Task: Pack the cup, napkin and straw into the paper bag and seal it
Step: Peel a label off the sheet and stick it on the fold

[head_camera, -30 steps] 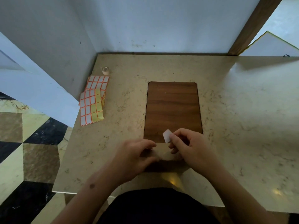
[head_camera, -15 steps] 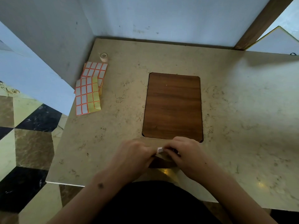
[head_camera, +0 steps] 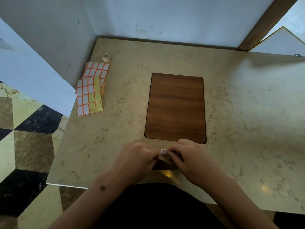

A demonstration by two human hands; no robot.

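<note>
A tan paper bag point(head_camera: 165, 160) sits at the table's near edge, mostly covered by my hands. My left hand point(head_camera: 137, 156) pinches its folded top from the left. My right hand point(head_camera: 189, 156) holds a small white sticker point(head_camera: 163, 152) with its fingertips against that fold. Both hands meet at the sticker. The cup, napkin and straw are out of sight.
Sheets of white and yellow stickers with orange borders point(head_camera: 90, 95) lie at the table's left edge, a small tape roll point(head_camera: 105, 56) behind them. A dark wooden panel point(head_camera: 175, 106) is set into the marble table point(head_camera: 239, 113). Walls close the back and left.
My right hand has brought the sticker down from over the wooden panel's near edge onto the bag's folded top. My left hand has closed in beside it.
</note>
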